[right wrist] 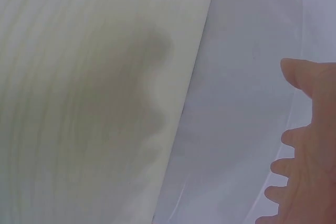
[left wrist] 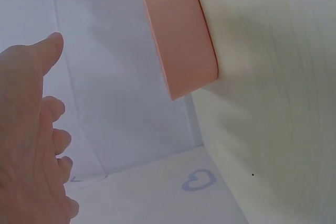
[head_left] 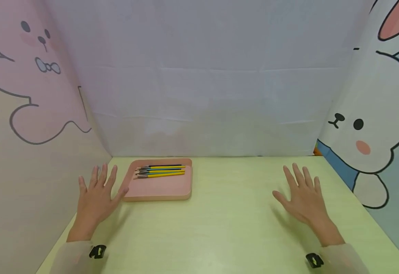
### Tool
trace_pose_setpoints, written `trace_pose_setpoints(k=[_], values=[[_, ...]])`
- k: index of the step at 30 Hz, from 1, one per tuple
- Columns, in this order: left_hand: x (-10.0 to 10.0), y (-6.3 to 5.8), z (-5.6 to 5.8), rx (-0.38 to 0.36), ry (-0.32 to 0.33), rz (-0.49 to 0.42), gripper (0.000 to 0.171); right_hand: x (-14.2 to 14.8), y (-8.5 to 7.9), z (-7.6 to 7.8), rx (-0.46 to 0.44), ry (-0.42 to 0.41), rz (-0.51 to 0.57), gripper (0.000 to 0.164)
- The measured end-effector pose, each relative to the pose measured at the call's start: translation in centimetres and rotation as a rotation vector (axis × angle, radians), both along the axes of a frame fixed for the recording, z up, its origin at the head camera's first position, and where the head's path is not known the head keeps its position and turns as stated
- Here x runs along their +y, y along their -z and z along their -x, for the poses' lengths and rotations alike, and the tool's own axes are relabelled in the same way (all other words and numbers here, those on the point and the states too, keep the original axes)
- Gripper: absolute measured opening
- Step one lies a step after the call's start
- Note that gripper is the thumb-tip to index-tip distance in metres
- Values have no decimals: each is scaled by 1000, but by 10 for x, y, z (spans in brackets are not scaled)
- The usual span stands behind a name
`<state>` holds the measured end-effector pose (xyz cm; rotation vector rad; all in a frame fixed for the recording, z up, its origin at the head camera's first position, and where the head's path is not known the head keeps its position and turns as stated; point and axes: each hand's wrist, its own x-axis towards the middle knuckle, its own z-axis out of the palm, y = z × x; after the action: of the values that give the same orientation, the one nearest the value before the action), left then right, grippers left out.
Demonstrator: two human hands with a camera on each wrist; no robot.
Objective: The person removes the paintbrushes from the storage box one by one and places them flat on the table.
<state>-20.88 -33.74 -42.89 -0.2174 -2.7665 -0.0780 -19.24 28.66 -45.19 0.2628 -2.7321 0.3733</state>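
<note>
A pink tray (head_left: pixel 161 189) sits at the back left of the table, with several slim paintbrushes (head_left: pixel 166 171) lying side by side in it, some yellow-handled and some dark or blue. My left hand (head_left: pixel 96 199) hovers by the tray's left side, fingers spread and straight, its thumb overlapping the tray's near left corner in the head view. In the left wrist view the tray's outer wall (left wrist: pixel 181 35) shows beyond the thumb. Over the right part of the table my right hand (head_left: pixel 303 198) is held with fingers spread, nothing in it, its shadow on the tabletop below.
The pale yellow-green table (head_left: pixel 220 228) ends at a white sheet (head_left: pixel 213 95) hung behind it. Side walls carry cartoon animals, a pink one (head_left: pixel 38 87) at left and a white rabbit (head_left: pixel 367 121) at right. Dark straps with small devices (head_left: pixel 97 251) sit at both wrists.
</note>
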Motion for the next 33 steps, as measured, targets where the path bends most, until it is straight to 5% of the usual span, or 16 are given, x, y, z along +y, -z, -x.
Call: trace_pose_setpoints(k=[11,22,33], values=[[-3,-15,9,-30,49,-45,88,-24,-13,10,-65,-49,127,90],[-18,-17,10,-70,62,-162,90,-64,-28,25,-144,-82,328,83],[-24,-17,15,-130,37,-283,87,-90,-21,43,-170,-166,502,75]])
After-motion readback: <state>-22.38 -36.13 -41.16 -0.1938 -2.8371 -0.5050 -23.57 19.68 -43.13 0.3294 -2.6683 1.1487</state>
